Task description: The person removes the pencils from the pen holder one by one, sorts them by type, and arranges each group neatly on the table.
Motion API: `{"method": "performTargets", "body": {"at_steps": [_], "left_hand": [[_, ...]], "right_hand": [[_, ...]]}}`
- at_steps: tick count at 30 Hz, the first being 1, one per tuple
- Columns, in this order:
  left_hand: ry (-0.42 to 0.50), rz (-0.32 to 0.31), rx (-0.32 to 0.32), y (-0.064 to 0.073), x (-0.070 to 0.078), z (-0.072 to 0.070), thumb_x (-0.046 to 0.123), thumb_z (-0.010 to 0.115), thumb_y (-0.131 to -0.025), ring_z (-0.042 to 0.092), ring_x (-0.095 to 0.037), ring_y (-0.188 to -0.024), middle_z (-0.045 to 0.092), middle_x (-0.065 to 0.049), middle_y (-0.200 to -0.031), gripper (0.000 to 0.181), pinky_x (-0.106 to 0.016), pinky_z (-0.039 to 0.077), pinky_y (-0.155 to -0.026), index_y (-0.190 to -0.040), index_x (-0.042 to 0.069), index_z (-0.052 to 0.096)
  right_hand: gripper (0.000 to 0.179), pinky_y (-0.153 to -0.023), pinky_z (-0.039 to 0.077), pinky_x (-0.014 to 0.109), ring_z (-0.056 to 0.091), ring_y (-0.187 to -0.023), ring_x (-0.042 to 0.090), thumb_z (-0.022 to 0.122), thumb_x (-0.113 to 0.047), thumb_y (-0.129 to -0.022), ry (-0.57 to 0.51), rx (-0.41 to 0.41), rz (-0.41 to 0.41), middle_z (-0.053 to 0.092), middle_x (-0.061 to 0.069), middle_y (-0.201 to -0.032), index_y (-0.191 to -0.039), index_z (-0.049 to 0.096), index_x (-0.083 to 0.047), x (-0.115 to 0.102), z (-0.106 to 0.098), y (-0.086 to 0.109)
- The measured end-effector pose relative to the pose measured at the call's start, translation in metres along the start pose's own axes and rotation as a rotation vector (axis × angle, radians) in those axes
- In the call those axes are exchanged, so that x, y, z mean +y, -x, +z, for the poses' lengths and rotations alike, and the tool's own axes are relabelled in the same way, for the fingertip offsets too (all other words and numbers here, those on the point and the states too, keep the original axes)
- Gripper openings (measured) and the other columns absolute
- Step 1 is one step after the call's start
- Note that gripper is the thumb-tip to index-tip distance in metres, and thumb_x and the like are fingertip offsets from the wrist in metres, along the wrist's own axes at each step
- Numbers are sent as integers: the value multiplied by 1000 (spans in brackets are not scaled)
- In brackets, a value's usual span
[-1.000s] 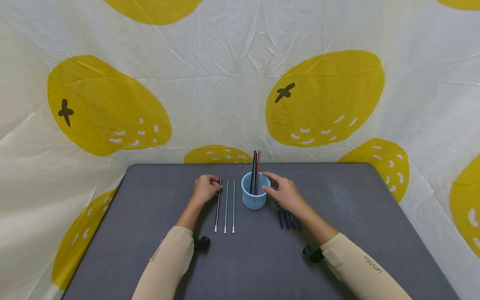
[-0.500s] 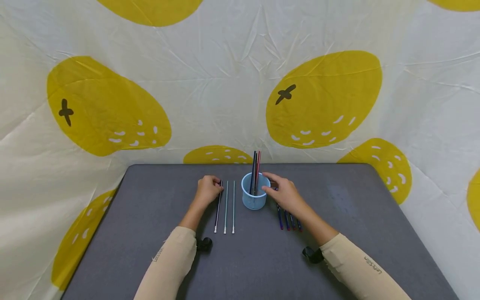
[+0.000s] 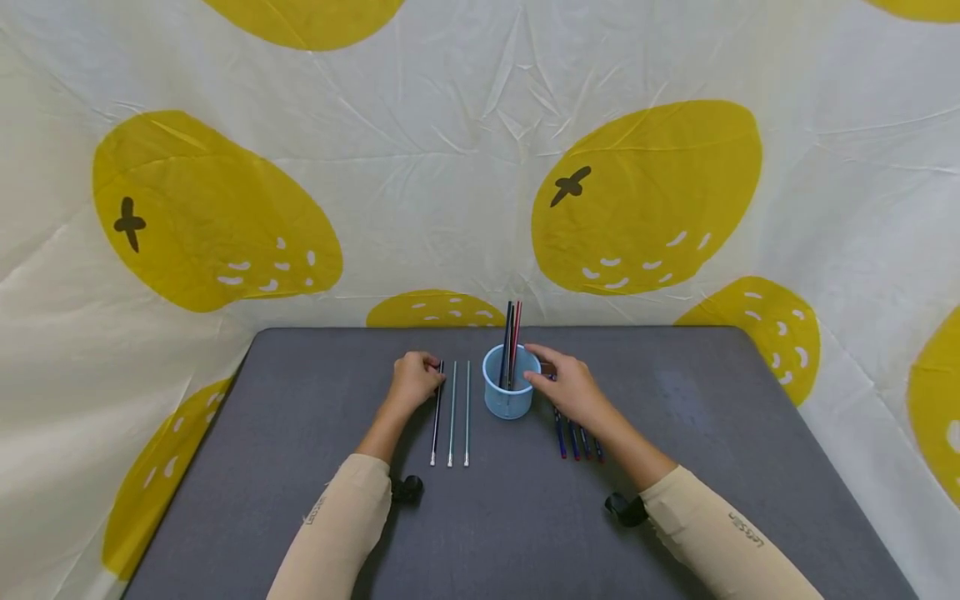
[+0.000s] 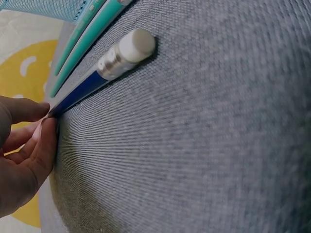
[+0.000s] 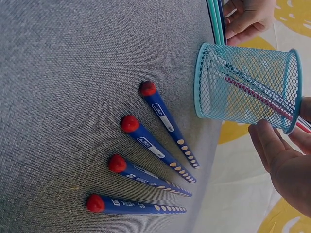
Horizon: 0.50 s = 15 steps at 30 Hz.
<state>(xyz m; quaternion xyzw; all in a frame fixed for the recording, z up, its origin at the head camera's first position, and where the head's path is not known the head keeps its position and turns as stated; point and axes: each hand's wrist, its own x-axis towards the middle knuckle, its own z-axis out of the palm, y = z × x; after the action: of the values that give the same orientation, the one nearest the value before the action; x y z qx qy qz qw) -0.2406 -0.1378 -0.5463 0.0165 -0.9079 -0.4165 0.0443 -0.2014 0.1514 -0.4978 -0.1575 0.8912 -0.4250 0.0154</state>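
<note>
My left hand [image 3: 415, 379] pinches the far end of a dark blue pencil [image 4: 87, 90] between thumb and fingers; its white eraser end points toward me, close to the table. Two teal pencils [image 3: 452, 417] lie side by side just right of it. My right hand [image 3: 572, 387] holds the rim of a light blue mesh pencil cup [image 3: 507, 405], thumb at the near side and a finger farther back. Inside the cup, several dark and red pencils [image 3: 510, 342] lean upright. Several blue pencils with red ends [image 5: 158, 153] lie fanned beside the cup, partly under my right hand in the head view.
The grey table [image 3: 300, 417] ends at a hanging white cloth [image 3: 442, 225] with yellow fruit prints. Behind my right hand, a small brown thing [image 3: 548, 367] shows beside the cup. Dark wrist cameras [image 3: 408, 489] sit below both hands.
My left hand and the dark blue pencil shift slightly; the pencil's eraser end is a little farther right, nearer parallel to the teal pencils. My right hand and the cup stay in place.
</note>
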Motion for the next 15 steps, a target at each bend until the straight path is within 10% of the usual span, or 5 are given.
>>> {"method": "performTargets", "body": {"at_steps": [15], "left_hand": [[138,2,-17,-1,-8,-7,3,79,-87,64,-12,-55,72,-12,-80,23,-29,61,-52,-106,-6,73]], "right_hand": [[51,-96,59,53,67,-121,39,68,-24,-101,5,3,-3,60,18,-146,-149,55,-12,0,0,0]]}}
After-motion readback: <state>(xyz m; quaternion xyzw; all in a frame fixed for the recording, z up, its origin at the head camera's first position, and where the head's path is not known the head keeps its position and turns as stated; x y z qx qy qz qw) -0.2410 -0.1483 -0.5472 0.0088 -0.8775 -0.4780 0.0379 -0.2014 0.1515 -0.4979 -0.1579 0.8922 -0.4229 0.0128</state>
